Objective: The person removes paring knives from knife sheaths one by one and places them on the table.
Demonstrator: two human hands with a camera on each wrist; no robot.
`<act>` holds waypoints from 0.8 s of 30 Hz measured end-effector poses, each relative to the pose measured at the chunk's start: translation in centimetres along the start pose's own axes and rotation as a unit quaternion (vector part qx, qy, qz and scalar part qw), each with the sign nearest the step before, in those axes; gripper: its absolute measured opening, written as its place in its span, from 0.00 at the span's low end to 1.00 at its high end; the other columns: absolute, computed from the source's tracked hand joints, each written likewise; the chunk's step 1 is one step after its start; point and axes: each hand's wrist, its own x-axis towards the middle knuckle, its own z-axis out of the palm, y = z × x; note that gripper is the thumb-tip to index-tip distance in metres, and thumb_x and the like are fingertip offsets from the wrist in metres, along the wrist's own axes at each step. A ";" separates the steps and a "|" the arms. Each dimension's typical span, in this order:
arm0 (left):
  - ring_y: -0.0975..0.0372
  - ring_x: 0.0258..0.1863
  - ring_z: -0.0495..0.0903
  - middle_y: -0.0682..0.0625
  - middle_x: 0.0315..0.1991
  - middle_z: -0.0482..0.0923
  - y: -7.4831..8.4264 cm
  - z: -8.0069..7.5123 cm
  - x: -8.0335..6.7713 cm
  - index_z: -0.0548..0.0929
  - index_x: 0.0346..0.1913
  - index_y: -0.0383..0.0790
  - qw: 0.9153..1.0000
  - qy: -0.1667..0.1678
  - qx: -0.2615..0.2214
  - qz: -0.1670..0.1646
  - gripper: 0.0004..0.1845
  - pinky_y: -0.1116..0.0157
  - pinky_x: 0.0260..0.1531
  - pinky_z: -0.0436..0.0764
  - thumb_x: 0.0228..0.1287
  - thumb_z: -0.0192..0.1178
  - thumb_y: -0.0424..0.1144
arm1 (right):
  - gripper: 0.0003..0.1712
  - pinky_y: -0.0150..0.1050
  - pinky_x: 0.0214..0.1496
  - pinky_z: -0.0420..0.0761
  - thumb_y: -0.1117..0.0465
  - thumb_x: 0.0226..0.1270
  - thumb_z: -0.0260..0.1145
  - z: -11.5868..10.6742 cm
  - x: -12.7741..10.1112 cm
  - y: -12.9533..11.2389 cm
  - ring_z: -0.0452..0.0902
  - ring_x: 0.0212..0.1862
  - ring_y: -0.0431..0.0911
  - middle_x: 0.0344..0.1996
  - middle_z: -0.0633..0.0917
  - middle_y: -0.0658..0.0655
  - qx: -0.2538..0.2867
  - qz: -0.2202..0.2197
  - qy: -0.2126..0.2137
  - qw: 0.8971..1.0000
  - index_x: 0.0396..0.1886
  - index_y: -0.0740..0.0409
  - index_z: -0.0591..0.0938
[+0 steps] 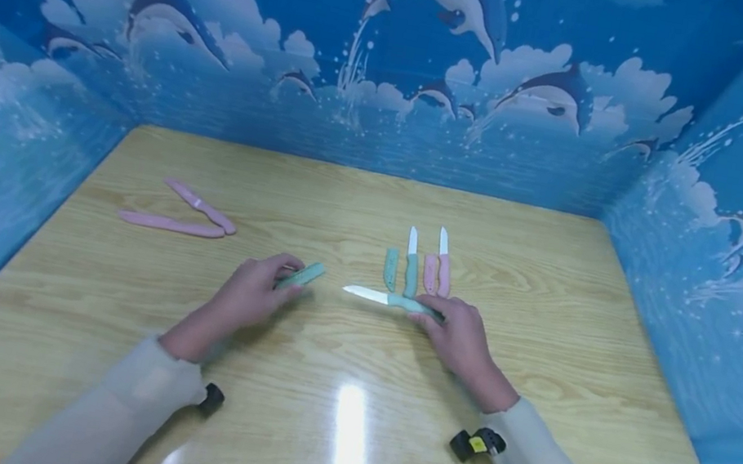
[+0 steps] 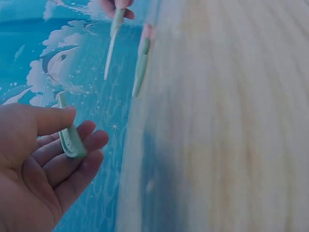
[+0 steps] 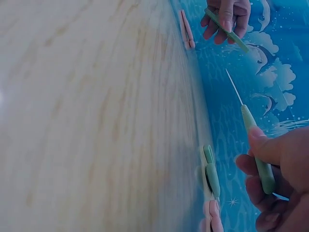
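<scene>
The right hand (image 1: 464,340) pinches the green knife (image 1: 389,299) by its handle, bare white blade pointing left above the desk (image 1: 561,257). The left hand (image 1: 252,294) holds the green sheath (image 1: 302,275) between thumb and fingers, its end towards the blade, the two near but apart. The step in hand looks like sheathing. Next, I judge, the blade tip must line up with the sheath mouth and slide in straight. Behind lie another green knife and sheath, a pink pair (image 1: 438,270), and two sheathed pink knives (image 1: 184,215) far left.
</scene>
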 end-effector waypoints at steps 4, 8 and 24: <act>0.51 0.47 0.84 0.39 0.48 0.84 -0.2 -0.5 0.2 0.72 0.55 0.36 0.992 -0.011 -0.110 -0.058 0.15 0.60 0.34 0.84 0.70 0.59 0.37 | 0.17 0.39 0.29 0.77 0.59 0.56 0.75 0.1 0.0 0.0 0.78 0.29 0.45 0.37 0.88 0.59 0.001 -0.004 0.001 1.000 0.45 0.59 0.87; 0.55 0.45 0.85 0.42 0.46 0.85 -0.5 -0.6 0.5 0.68 0.54 0.33 0.979 -0.017 -0.192 -0.073 0.14 0.64 0.42 0.83 0.73 0.54 0.37 | 0.18 0.38 0.29 0.76 0.58 0.56 0.74 0.2 -0.1 0.0 0.77 0.28 0.44 0.36 0.88 0.59 0.000 -0.002 -0.003 1.000 0.46 0.59 0.87; 0.63 0.43 0.85 0.34 0.53 0.79 -2.7 -0.6 0.7 0.68 0.60 0.23 0.925 -0.018 -0.351 -0.147 0.19 0.65 0.50 0.82 0.73 0.53 0.33 | 0.15 0.50 0.43 0.84 0.59 0.60 0.72 0.1 -0.5 0.0 0.85 0.40 0.53 0.39 0.88 0.60 0.005 -0.003 0.002 1.000 0.44 0.61 0.86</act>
